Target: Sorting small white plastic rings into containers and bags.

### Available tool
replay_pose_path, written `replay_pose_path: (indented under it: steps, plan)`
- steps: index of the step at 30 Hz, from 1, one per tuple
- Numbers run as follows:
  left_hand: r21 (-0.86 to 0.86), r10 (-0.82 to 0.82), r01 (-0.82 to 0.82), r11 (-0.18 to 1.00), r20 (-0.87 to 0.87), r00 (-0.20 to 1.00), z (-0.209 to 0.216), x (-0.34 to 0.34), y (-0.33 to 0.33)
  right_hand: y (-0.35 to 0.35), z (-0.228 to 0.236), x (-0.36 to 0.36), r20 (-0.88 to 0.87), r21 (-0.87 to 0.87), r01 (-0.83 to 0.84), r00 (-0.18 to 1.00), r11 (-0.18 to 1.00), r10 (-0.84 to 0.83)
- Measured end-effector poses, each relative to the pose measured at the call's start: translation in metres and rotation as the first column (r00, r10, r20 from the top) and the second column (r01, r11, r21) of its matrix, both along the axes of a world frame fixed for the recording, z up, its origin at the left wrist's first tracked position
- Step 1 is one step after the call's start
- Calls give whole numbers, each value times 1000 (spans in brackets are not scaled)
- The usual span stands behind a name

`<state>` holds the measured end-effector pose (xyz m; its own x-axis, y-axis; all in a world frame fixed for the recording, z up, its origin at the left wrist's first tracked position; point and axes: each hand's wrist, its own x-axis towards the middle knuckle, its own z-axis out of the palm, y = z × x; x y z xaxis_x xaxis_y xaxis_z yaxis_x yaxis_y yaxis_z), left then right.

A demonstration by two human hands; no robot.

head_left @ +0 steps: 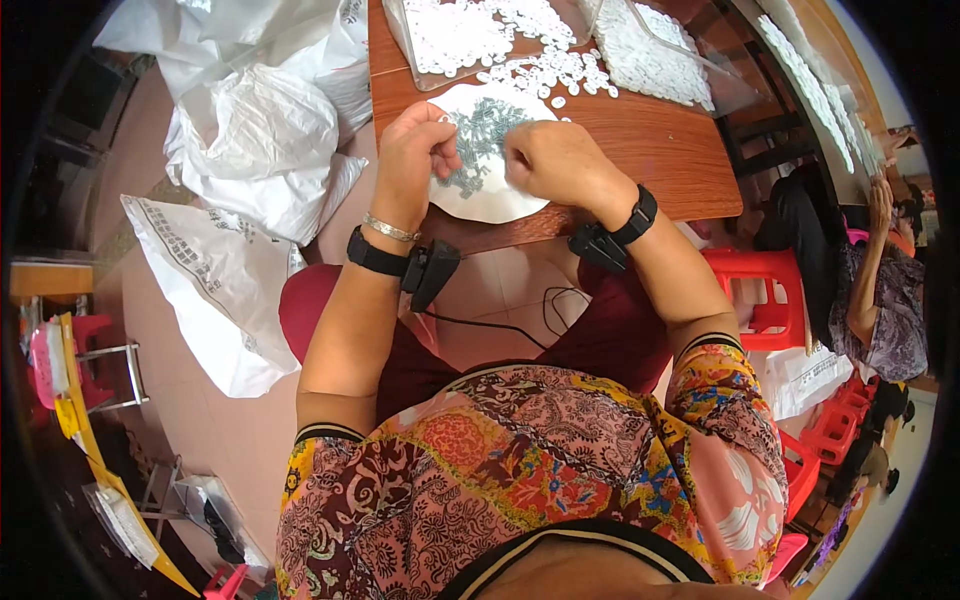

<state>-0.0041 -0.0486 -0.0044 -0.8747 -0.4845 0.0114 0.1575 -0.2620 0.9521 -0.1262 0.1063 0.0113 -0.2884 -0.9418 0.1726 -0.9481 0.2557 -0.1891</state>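
A white, wavy-edged plate (480,207) lies near the table's front edge, with a heap of small grey parts (484,125) on it; their exact kind is too small to tell. Over the plate's left side, my left hand (415,155) is closed in a pinch, and a small white round piece (446,118) shows at its fingertips. My right hand (562,165) is curled above the right side of the plate, knuckles up. Its fingertips are mostly hidden, so what they hold cannot be made out.
Loose white round pieces (558,72) are scattered beyond the plate on the brown wooden table (660,160). Behind them stand a clear tray (437,78) and a bin (655,65) of white pieces. White sacks (255,140) fill the left; a red stool (765,300) stands at right.
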Motion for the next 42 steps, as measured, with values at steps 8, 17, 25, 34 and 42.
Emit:
replay_pose_path:
  steps: [8,17,25,34,42]
  plan:
    - [20,-154,154,988,28,988,3,3,17,-2,6,-8,755,-269,185,650,945,88]
    - [22,-155,154,988,57,986,9,4,28,2,19,-8,933,-256,315,329,914,148]
    - [-407,-77,76,910,15,997,1,0,29,0,12,-7,913,-263,322,386,910,128]
    - [-610,-25,-72,789,-149,989,7,2,36,-5,8,13,791,-336,324,606,884,79]
    - [-373,-105,75,925,-62,993,6,6,31,-5,5,13,773,-309,214,624,927,114]
